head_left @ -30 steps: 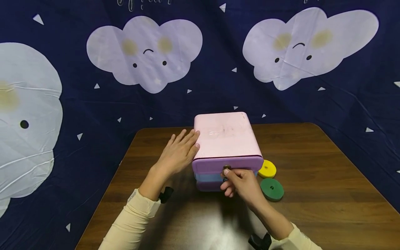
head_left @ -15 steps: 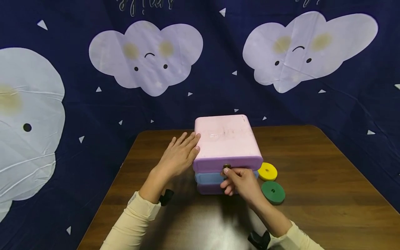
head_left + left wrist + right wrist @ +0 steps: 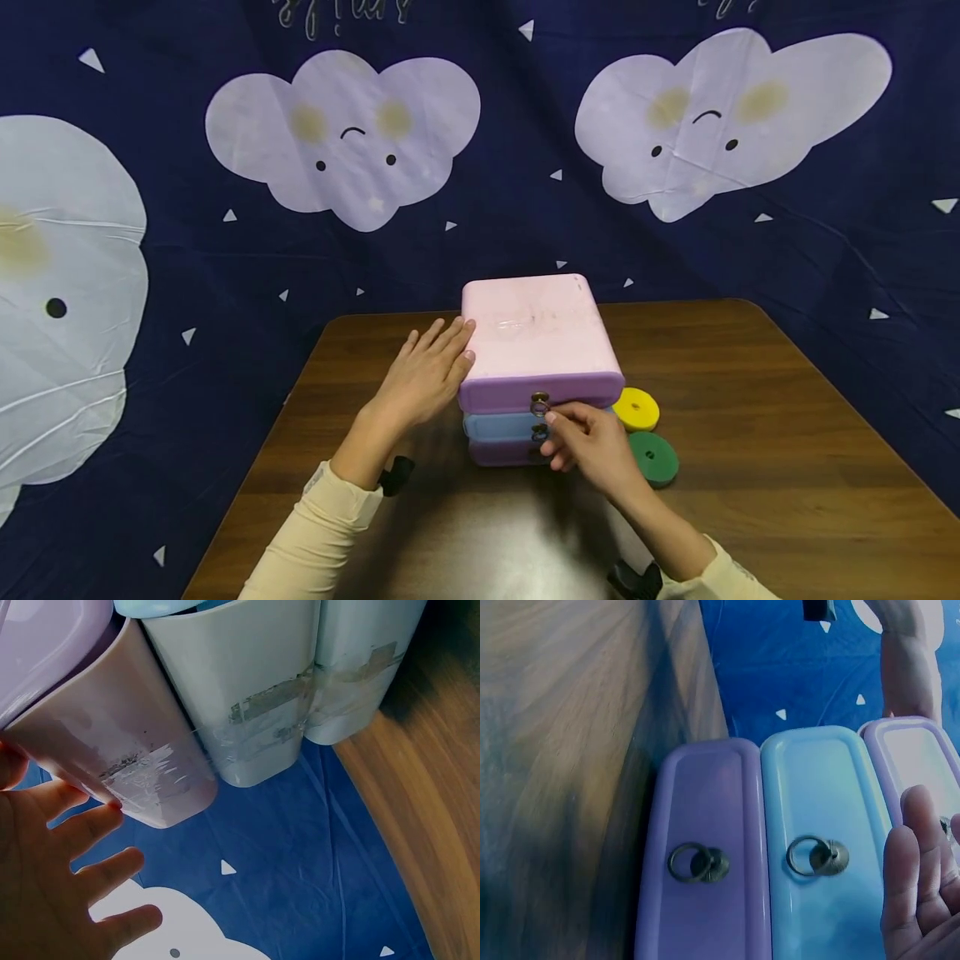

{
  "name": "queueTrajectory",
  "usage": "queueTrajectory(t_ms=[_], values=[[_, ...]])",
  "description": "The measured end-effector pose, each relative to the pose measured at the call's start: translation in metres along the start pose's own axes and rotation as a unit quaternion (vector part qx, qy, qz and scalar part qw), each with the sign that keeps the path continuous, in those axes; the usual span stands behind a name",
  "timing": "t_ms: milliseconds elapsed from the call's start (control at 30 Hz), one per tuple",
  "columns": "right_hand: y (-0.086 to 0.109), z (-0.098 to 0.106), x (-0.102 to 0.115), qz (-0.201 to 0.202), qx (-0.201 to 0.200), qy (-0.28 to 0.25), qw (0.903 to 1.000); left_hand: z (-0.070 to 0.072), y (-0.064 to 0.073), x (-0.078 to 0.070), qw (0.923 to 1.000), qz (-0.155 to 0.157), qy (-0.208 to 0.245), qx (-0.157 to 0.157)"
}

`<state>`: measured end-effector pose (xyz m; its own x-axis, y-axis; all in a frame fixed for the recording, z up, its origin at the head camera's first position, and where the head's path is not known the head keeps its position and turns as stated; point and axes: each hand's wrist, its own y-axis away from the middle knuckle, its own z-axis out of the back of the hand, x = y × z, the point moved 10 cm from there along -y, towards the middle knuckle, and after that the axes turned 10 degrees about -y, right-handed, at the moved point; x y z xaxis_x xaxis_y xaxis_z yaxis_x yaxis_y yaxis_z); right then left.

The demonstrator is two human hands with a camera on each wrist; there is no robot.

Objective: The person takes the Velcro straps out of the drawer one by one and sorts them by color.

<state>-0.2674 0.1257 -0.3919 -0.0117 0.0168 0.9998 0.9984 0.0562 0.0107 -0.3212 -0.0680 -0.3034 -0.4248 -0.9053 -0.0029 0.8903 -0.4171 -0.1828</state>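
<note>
A small chest of three drawers with a pink top [image 3: 536, 325] stands on the table. Its top drawer [image 3: 491, 396] is purple, the middle drawer [image 3: 498, 427] light blue, the bottom drawer [image 3: 498, 454] purple. My left hand [image 3: 423, 375] rests with spread fingers against the chest's upper left side; clear tape [image 3: 146, 780] shows there in the left wrist view. Just right of the top drawer's ring pull [image 3: 540, 406] is my right hand [image 3: 596, 446], fingers loosely bent and holding nothing. In the right wrist view, ring pulls hang on the blue drawer [image 3: 817, 915] and bottom drawer.
A yellow disc [image 3: 637, 410] and a green disc [image 3: 654, 458] lie on the wooden table [image 3: 750, 417], right of the chest and near my right forearm. Behind the table hangs a dark blue cloth [image 3: 525, 225] with clouds.
My right hand has let go of the top drawer's ring pull and shifted slightly right. The thin dark gap above that drawer's front has closed. My left hand stays against the chest.
</note>
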Motion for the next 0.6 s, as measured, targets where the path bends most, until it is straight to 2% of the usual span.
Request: queueTrajectory(t_ms=[333, 600], values=[[0.014, 0.025, -0.005, 0.007, -0.012, 0.012, 0.9998, 0.0, 0.002, 0.003, 0.9999, 0.006, 0.013, -0.003], [0.017, 0.037, -0.026, -0.012, -0.022, 0.02, 0.9995, 0.0, 0.001, 0.0, 0.9998, 0.005, 0.02, -0.001]])
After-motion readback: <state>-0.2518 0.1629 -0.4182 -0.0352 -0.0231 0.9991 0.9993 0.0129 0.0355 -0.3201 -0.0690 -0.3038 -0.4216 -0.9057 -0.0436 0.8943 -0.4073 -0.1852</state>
